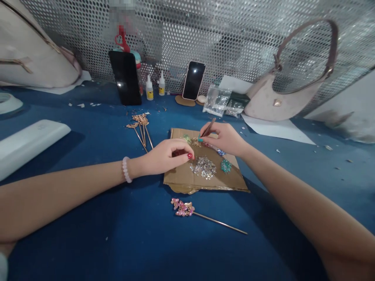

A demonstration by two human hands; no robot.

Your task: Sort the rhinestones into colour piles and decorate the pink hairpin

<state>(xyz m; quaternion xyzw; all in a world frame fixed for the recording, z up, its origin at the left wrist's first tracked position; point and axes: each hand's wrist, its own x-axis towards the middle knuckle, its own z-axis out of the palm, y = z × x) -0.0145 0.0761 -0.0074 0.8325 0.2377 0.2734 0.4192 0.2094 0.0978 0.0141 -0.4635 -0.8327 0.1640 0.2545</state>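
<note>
My right hand (224,136) pinches slim dark tweezers (209,127) over the far part of a cardboard sheet (178,177). Small heaps of rhinestones lie beneath it, partly covered by the fingers. My left hand (165,156) hovers at the cardboard's left side, fingers curled in toward the thumb; anything between them is hidden. Close to its thumb is a large pile of silvery rhinestones (205,168). Teal rhinestones (225,166), blue ones (220,152) and green ones (186,138) form smaller heaps. Nearer me lies a hairpin with pink flowers (183,207).
Several gold hairpins (142,127) lie left of the cardboard. Behind stand a black tablet-like screen (125,78), two glue bottles (149,89) and a phone (193,80). Plastic packets (216,100) and a handbag (281,101) are at right, a white long case (32,144) at left.
</note>
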